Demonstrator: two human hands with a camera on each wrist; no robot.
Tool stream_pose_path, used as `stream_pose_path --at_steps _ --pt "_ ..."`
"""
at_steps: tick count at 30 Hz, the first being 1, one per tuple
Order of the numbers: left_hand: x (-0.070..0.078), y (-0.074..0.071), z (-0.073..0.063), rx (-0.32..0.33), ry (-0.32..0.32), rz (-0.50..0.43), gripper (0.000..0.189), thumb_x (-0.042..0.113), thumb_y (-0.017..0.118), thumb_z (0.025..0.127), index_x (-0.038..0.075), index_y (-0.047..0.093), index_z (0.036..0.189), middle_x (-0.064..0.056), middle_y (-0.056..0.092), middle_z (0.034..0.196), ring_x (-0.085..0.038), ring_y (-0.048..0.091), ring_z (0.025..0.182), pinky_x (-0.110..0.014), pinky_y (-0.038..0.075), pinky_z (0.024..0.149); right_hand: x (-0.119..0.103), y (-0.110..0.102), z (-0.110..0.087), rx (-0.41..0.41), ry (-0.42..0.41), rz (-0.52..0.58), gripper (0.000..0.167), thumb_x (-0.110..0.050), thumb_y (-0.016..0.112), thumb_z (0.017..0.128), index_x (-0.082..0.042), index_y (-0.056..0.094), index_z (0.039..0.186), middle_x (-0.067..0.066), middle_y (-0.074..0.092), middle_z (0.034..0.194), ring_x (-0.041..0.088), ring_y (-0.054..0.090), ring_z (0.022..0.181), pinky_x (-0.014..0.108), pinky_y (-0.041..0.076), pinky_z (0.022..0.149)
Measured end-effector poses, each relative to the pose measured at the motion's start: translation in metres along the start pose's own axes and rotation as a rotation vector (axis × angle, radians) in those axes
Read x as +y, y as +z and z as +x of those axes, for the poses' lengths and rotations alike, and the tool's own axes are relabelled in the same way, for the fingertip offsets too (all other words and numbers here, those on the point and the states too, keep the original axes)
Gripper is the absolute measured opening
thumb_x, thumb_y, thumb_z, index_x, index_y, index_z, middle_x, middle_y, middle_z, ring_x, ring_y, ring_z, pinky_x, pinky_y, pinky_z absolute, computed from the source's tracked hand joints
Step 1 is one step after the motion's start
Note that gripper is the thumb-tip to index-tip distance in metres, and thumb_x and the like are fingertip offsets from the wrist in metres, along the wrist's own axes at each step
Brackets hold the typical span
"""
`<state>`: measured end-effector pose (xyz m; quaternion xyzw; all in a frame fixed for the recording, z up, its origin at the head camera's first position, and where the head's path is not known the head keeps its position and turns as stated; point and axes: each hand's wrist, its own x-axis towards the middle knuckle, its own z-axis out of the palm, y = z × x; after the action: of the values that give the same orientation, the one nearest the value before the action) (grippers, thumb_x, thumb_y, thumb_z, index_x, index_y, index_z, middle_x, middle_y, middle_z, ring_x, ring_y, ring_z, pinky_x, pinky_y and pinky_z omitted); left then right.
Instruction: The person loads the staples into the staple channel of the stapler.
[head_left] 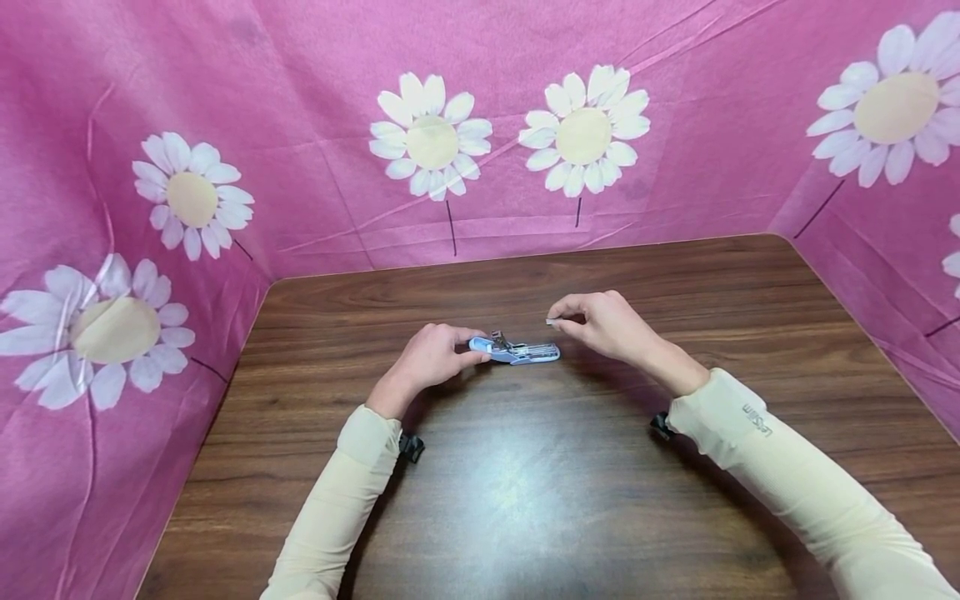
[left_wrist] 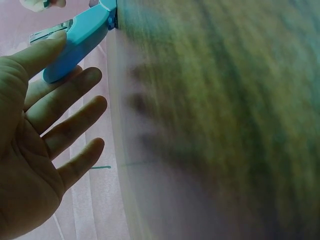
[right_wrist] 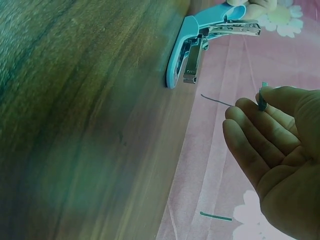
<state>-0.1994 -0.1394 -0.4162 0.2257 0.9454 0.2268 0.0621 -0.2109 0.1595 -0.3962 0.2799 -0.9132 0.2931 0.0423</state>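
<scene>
A light blue stapler lies opened out on the wooden table, its metal inner parts exposed. My left hand pinches the stapler's left end between thumb and index finger. In the left wrist view the other fingers of that hand extend free of the blue handle. To the right, my right hand is raised and pinches a small metallic strip, which looks like a strip of staples. The right wrist view shows this strip between thumb and fingertip, apart from the stapler's metal magazine.
The brown wood-grain table spreads around both hands. Pink cloth printed with white daisies hangs along its back and sides. Dark wrist mounts sit at the sleeve cuffs.
</scene>
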Motion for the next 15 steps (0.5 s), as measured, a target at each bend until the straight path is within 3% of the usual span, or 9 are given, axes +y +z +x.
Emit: stream_pose_path --at_steps 15 --pt "-0.0004 0.0002 0.0 0.001 0.008 0.011 0.038 0.046 0.072 0.092 0.026 0.074 0.124 0.01 0.062 0.07 -0.013 0.052 0.069 -0.031 0.049 0.073 -0.0027 0.0035 0.0029 -0.012 -0.003 -0.012 0.011 -0.019 0.072 0.095 -0.015 0.078 0.103 0.001 0.079 0.1 0.018 0.075 0.095 0.042 0.057 0.083"
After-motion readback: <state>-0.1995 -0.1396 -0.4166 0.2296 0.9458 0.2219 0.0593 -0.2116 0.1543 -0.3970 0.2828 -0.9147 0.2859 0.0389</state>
